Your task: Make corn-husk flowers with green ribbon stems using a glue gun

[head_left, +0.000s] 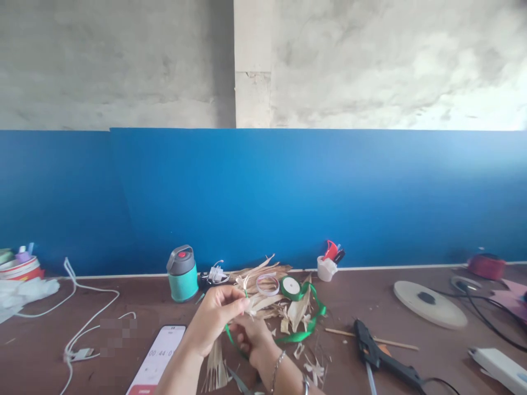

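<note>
Phone left; ribbon centre

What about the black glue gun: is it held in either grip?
No, the glue gun lies on the table, apart from and to the right of both the left grip and the right grip.

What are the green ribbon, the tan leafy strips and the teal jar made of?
Green ribbon: probably satin fabric; it shines and curls. Tan leafy strips: perhaps dried husk, dull, creased and papery. Teal jar: maybe plastic, evenly coloured and matte; painted metal is possible.
</note>
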`<action>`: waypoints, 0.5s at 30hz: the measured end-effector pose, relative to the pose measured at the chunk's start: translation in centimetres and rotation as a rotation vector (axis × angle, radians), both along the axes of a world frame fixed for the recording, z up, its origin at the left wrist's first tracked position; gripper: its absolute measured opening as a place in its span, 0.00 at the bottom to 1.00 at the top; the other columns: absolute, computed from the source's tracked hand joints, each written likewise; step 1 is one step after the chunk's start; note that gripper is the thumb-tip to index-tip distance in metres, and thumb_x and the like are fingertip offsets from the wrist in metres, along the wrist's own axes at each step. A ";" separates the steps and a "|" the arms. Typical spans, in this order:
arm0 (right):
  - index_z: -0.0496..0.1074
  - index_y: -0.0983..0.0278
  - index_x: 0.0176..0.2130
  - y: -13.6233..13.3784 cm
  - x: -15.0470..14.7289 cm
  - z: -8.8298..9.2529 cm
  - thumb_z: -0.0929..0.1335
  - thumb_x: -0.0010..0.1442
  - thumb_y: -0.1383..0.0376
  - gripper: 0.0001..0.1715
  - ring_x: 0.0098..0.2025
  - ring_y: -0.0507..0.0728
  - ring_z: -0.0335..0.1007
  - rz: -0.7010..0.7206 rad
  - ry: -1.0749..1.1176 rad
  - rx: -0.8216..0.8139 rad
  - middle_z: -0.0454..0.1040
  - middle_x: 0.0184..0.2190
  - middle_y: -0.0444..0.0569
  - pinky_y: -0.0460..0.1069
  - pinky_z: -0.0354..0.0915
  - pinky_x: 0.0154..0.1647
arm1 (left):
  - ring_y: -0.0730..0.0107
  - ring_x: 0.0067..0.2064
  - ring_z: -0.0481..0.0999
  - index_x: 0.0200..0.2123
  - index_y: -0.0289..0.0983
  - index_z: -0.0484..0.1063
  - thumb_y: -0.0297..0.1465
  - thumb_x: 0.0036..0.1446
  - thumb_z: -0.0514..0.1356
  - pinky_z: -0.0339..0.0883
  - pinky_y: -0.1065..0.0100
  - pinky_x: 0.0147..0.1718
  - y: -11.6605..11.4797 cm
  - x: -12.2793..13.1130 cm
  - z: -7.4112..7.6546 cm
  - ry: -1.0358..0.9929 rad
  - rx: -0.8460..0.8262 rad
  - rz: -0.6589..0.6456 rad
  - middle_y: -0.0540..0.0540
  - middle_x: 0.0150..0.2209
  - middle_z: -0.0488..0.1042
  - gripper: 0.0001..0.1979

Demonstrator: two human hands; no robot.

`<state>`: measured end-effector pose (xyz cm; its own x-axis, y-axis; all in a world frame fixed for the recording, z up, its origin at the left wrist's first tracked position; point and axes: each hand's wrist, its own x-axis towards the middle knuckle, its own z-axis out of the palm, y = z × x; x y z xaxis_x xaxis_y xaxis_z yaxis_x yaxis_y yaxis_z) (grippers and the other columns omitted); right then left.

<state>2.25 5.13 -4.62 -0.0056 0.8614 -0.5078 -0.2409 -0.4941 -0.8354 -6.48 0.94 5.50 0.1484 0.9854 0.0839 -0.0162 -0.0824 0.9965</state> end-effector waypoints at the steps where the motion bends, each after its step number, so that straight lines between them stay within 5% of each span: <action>1: 0.63 0.66 0.20 0.0 -0.5 -0.4 0.67 0.53 0.69 0.13 0.08 0.43 0.51 -0.043 -0.002 -0.015 0.65 0.11 0.40 0.37 0.41 0.08 | 0.73 0.25 0.63 0.21 0.35 0.72 0.35 0.43 0.65 0.54 0.71 0.26 0.0 0.0 0.1 -0.005 0.007 0.003 0.52 0.20 0.67 0.09; 11: 0.59 0.64 0.12 1.0 -3.2 -3.8 0.65 0.55 0.68 0.22 0.06 0.45 0.48 -0.217 0.039 -0.046 0.57 0.04 0.38 0.39 0.44 0.06 | 0.75 0.23 0.58 0.21 0.35 0.72 0.37 0.42 0.65 0.51 0.71 0.25 0.0 -0.1 0.6 -0.014 0.012 0.055 0.54 0.18 0.65 0.11; 15: 0.56 0.62 0.12 1.3 -4.1 -4.6 0.65 0.55 0.64 0.24 0.05 0.45 0.47 -0.229 0.099 0.060 0.57 0.04 0.39 0.40 0.45 0.06 | 0.75 0.23 0.58 0.20 0.35 0.72 0.36 0.43 0.65 0.50 0.71 0.25 -0.1 0.0 0.6 -0.017 0.007 0.047 0.54 0.18 0.63 0.10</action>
<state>-1.82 6.42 -9.26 0.1458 0.8747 -0.4623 -0.4224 -0.3675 -0.8285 -6.45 0.89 6.09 0.1009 0.9906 0.0927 -0.0289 -0.0903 0.9955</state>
